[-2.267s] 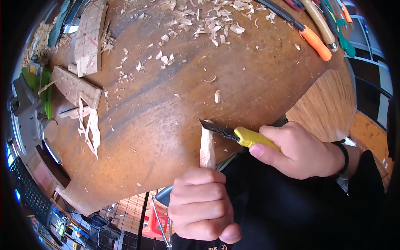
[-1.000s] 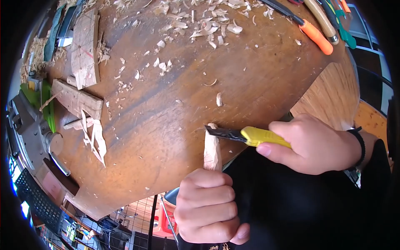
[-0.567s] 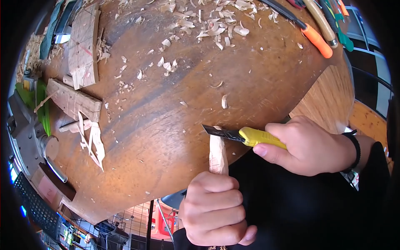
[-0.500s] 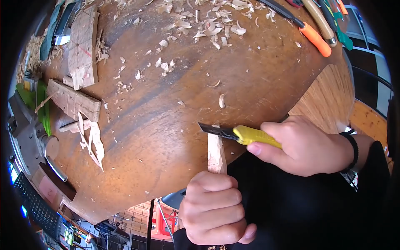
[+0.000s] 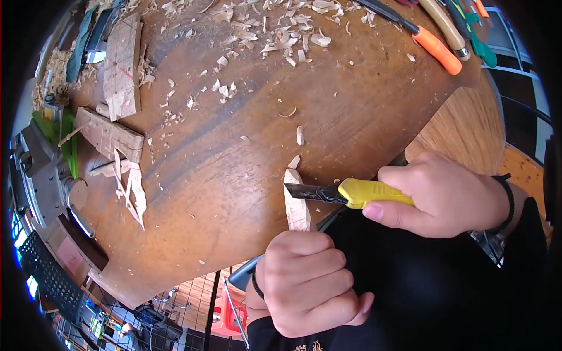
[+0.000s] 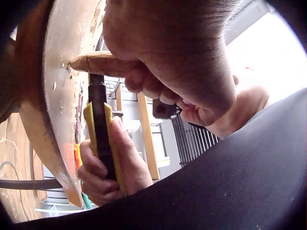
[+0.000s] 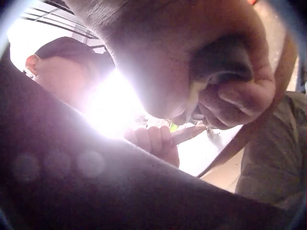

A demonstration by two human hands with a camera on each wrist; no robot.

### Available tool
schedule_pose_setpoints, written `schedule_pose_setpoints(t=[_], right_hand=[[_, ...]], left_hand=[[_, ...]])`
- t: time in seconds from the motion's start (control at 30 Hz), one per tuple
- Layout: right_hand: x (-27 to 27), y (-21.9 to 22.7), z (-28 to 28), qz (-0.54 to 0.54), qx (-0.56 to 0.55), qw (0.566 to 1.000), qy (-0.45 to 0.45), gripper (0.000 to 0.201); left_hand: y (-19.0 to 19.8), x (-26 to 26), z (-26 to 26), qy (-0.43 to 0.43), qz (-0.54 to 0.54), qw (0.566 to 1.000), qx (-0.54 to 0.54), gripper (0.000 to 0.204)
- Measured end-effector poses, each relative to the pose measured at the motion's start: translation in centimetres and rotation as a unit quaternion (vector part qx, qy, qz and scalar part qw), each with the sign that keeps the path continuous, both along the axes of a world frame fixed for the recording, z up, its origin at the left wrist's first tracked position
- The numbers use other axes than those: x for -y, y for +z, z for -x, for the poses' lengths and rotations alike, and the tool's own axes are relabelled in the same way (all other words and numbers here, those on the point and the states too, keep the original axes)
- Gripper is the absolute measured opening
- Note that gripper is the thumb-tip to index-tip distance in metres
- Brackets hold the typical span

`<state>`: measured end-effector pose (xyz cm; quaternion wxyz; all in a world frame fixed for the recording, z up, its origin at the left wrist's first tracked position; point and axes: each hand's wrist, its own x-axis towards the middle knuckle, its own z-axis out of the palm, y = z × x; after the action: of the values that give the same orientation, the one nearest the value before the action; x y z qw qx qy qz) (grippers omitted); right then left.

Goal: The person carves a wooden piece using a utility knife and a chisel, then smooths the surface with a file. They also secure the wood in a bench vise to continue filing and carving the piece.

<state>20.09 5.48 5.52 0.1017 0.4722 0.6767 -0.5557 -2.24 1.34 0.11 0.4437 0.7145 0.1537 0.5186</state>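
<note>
My left hand (image 5: 310, 284) grips a pale whittled wooden stick (image 5: 297, 213) in a fist, its faceted end pointing away over the table. In my right hand (image 5: 439, 196) is a yellow utility knife (image 5: 369, 193) with its dark blade out, lying across the stick a little below the tip. The left wrist view has the blade against the stick (image 6: 103, 64) from another side, with the right fingers curled round the knife handle (image 6: 100, 129). At the stick's tip a small wood shaving (image 5: 294, 162) shows. In the right wrist view the knife is mostly hidden by the hand.
The brown table (image 5: 222, 193) carries scattered wood shavings (image 5: 287, 38). An orange-handled tool (image 5: 436, 50) and a wooden handle (image 5: 448, 26) lie at the far right. Wooden boards (image 5: 123, 67), split slivers (image 5: 134, 187) and a grey metal machine (image 5: 44, 167) are along the left.
The blade has moved from near the tip down the stick toward my left hand. A shaving now shows at the tip. My left hand has shifted slightly and turned.
</note>
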Motion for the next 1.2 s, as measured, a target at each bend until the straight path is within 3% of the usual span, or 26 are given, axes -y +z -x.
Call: schedule_pose_setpoints(t=[0.1, 0.27, 0.33, 0.4, 0.5, 0.6, 0.67, 0.77, 1.07, 1.2], right_hand=[[-1.1, 0.3, -0.1, 0.018, 0.014, 0.999, 0.040, 0.048], [-1.9, 0.2, 0.6, 0.026, 0.038, 0.998, 0.053, 0.047], [-1.9, -0.1, 1.0, 0.018, 0.044, 0.997, 0.053, 0.047], [-1.6, -0.6, 1.4, -0.015, 0.021, 0.999, 0.020, 0.059], [-1.5, -1.2, 1.9, -0.017, 0.024, 1.000, 0.008, 0.058], [-1.2, -1.3, 1.8, -0.005, 0.013, 1.000, -0.011, 0.057], [-1.1, -1.5, 1.6, -0.005, -0.001, 1.000, -0.020, 0.057], [-0.8, -1.1, 1.4, 0.011, -0.012, 1.000, -0.022, 0.057], [0.4, 0.3, 0.9, 0.065, -0.017, 0.997, -0.048, 0.055], [0.5, 0.1, 1.3, 0.057, -0.022, 0.997, -0.052, 0.052]], left_hand=[[0.2, -0.5, 0.3, -0.014, 0.012, 1.000, 0.000, 0.032], [0.2, -1.7, 0.8, -0.073, 0.027, 0.996, 0.041, 0.023], [0.7, -1.3, 0.7, -0.043, 0.043, 0.997, 0.041, 0.028], [0.5, -1.2, 0.5, -0.014, 0.059, 0.997, 0.039, 0.032], [-0.3, -1.5, 0.4, -0.008, -0.014, 0.997, 0.076, 0.034], [0.0, -1.4, 0.8, -0.070, 0.041, 0.996, 0.038, 0.024], [-0.9, -1.0, 0.4, 0.010, -0.003, 0.995, 0.100, 0.036], [-0.2, -0.8, 1.2, -0.016, 0.076, 0.991, 0.108, 0.031], [-1.4, 0.8, 0.2, 0.057, 0.030, 0.986, 0.151, 0.029], [-1.8, 0.4, 0.0, 0.044, 0.042, 0.981, 0.183, 0.029]])
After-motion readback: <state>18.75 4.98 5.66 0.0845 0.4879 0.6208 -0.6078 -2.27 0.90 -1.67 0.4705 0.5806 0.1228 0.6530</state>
